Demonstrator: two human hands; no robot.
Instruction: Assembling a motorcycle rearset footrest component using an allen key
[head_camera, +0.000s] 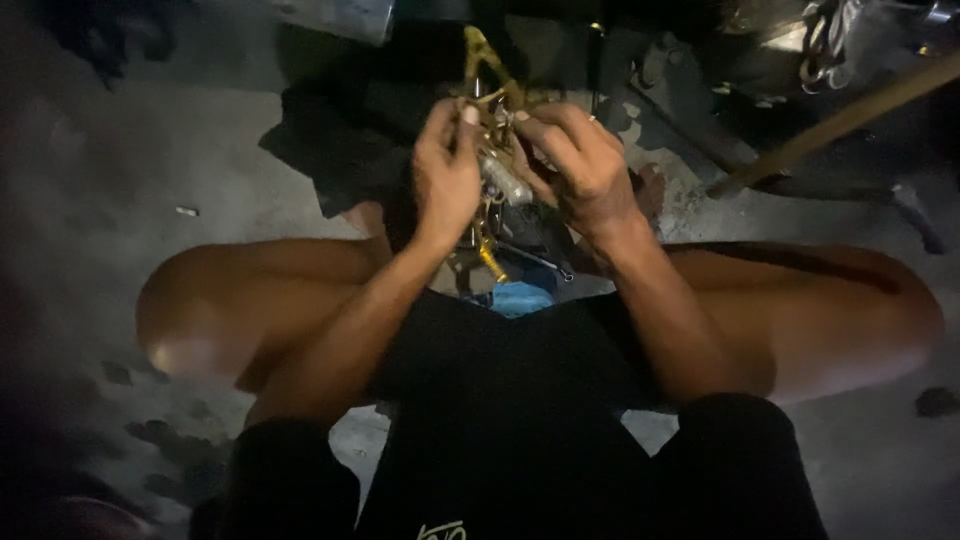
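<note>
Left hand (446, 172): raised in front of the body, back of the hand toward the camera, fingers (468, 118) curled and pinched closed at the top, forearm bare and running down and left toward the dark-sleeved shoulder. Right hand (580, 165): level with the left and just beside it, fingers (540, 128) bent inward toward the left hand in a closed grip, forearm bare and angled down and right. Legs: bare knees spread wide to either side, the person squatting low with both elbows tucked between them.
</note>
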